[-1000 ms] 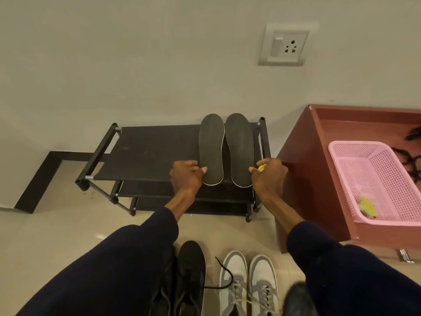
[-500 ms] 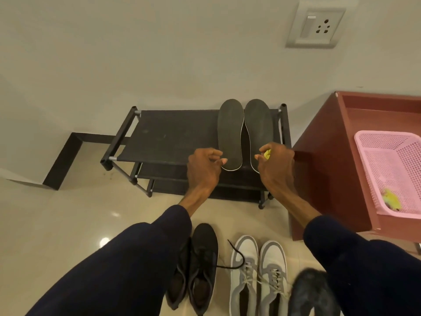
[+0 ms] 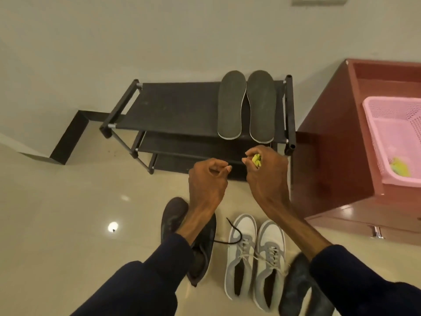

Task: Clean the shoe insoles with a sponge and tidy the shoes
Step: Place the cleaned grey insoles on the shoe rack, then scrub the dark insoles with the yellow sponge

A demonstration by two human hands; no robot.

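Note:
Two dark insoles lie side by side on the right end of the black shoe rack's top shelf (image 3: 177, 106): the left insole (image 3: 231, 106) and the right insole (image 3: 262, 106). My right hand (image 3: 266, 176) is closed around a small yellow-green sponge (image 3: 257, 160), just in front of and below the insoles. My left hand (image 3: 208, 179) hangs beside it with curled fingers and nothing in them. On the floor below stand a black pair of shoes (image 3: 180, 224) and a grey-and-white pair of sneakers (image 3: 255, 258).
A reddish cabinet (image 3: 330, 156) stands to the right of the rack, carrying a pink plastic basket (image 3: 376, 133) with a yellow-green item (image 3: 399, 167) inside. Another dark shoe (image 3: 298, 283) sits by my right arm. A black lace (image 3: 237, 233) trails across the beige floor.
Both hands have pulled back from the heels of the insoles toward me, off the rack's top shelf. The insoles stay put. The view has tilted downward, showing more floor and shoes.

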